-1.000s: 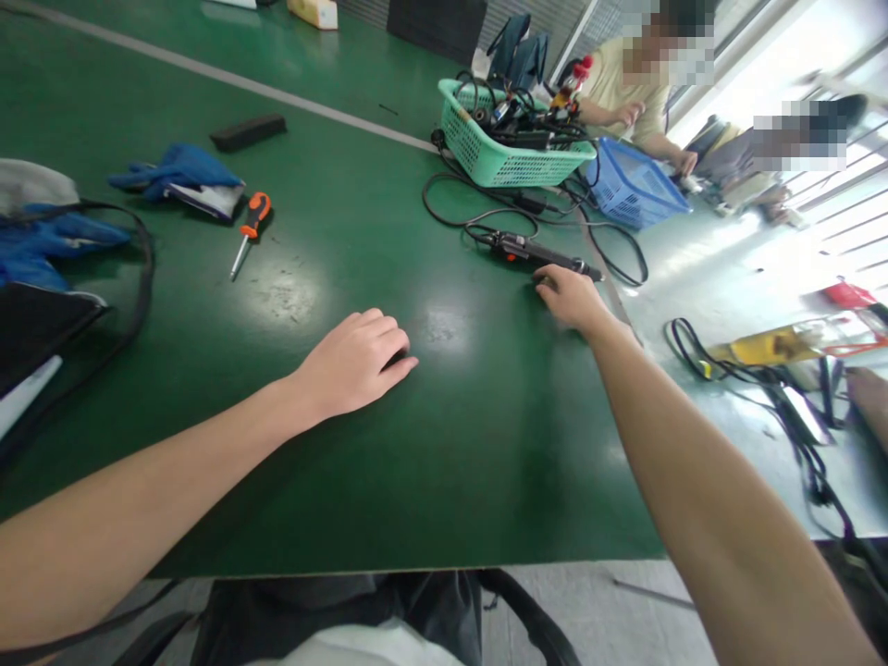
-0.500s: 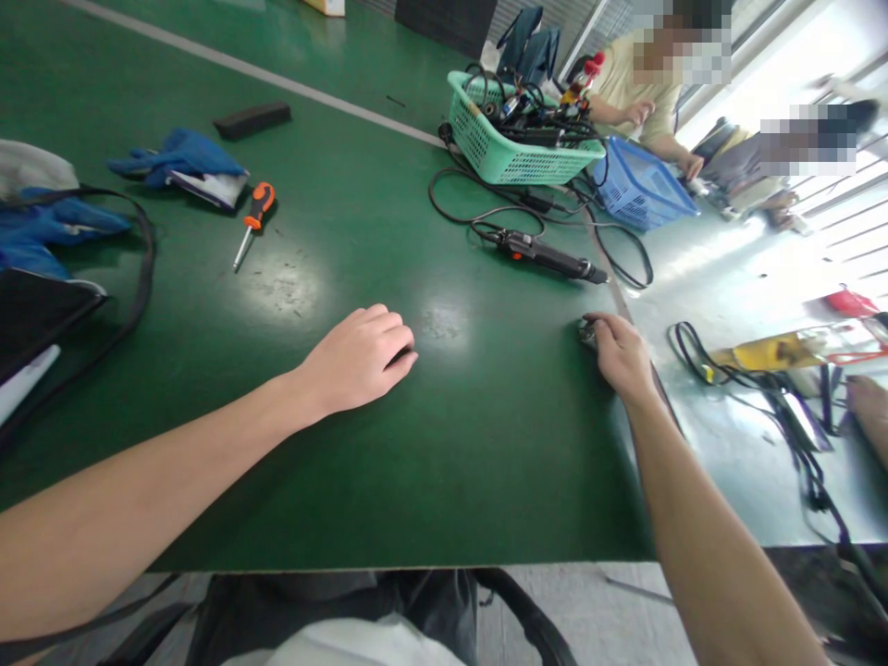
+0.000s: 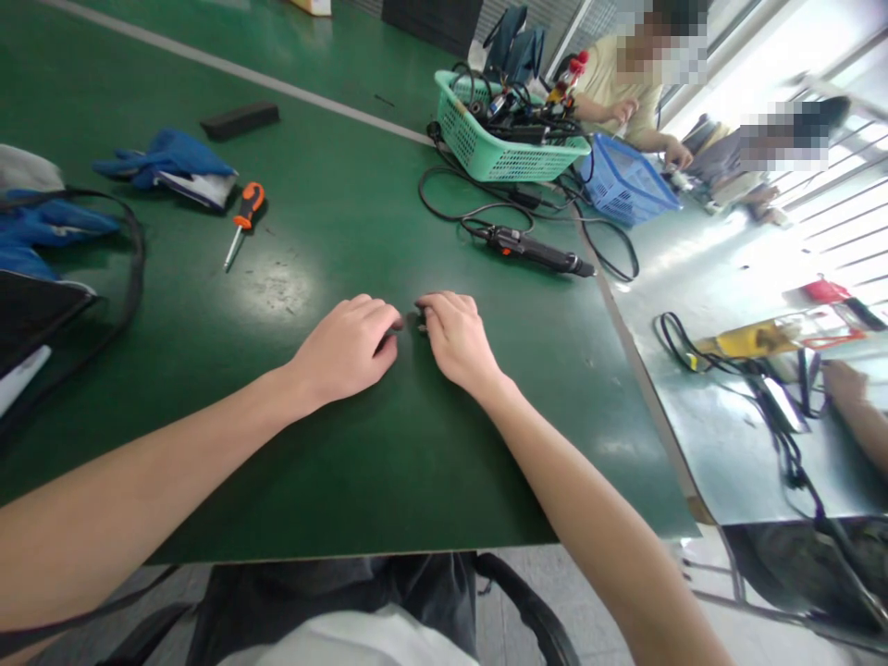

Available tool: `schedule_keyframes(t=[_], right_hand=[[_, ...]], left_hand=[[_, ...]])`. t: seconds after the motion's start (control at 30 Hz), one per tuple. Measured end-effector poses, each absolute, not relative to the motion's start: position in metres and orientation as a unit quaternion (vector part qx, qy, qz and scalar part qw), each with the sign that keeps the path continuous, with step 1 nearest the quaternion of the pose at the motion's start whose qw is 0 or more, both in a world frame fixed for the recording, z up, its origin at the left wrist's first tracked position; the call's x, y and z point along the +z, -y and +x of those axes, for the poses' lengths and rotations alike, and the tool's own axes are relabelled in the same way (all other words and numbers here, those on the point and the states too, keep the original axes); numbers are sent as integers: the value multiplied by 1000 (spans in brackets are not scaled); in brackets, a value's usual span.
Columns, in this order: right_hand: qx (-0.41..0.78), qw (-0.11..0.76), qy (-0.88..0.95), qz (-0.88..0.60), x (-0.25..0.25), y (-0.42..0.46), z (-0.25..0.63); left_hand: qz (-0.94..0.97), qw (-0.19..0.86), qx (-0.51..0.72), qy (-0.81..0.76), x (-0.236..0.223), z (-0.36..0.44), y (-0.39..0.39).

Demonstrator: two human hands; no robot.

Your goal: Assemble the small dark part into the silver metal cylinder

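Note:
My left hand (image 3: 351, 347) rests on the green table (image 3: 333, 490), its fingers curled together and pointing down, with a dark gap beside the thumb. Whatever may be under those fingers is hidden. Close by on the right, my right hand (image 3: 459, 340) is closed over small dark metallic pieces (image 3: 422, 322), which show only partly at the fingertips. A narrow space separates the two hands. Farther forward lies a black electric screwdriver (image 3: 537, 252) with its cord. An orange-and-black screwdriver (image 3: 243, 222) lies to the left.
A green basket (image 3: 513, 162) of cables and tools stands at the back, beside a blue basket (image 3: 628, 185). Blue gloves (image 3: 166, 162) and a dark block (image 3: 240, 120) lie at left. Two people sit beyond the baskets; another person's hand (image 3: 844, 384) is at right.
My right hand has moved left from the table's right side to beside my left hand, carrying the small dark pieces. My left hand has stayed nearly in place. The view has shifted slightly.

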State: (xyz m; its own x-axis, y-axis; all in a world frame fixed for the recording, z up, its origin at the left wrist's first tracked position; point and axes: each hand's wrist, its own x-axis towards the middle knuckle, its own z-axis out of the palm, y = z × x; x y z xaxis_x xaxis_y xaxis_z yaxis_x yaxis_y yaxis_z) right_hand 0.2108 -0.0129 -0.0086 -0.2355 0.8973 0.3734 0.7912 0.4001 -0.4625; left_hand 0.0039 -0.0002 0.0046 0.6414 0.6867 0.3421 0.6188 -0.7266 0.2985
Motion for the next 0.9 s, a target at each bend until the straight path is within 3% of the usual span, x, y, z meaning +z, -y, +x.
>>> schedule_keyframes(t=[0.23,0.57,0.77,0.9], right_hand=[[114,284,779,-548,-8,25,177],[78,354,770,-525,11,35,199],[-29,244,820,-518,7,55,210],[-34,230,819,-524,1,53,207]], left_hand=[[893,74,224,-383,5,2,-1],[895,81,215,-383,7,2,0],[899,91,210,-373,9,2,1],[905,87,218,-355,9,3,2]])
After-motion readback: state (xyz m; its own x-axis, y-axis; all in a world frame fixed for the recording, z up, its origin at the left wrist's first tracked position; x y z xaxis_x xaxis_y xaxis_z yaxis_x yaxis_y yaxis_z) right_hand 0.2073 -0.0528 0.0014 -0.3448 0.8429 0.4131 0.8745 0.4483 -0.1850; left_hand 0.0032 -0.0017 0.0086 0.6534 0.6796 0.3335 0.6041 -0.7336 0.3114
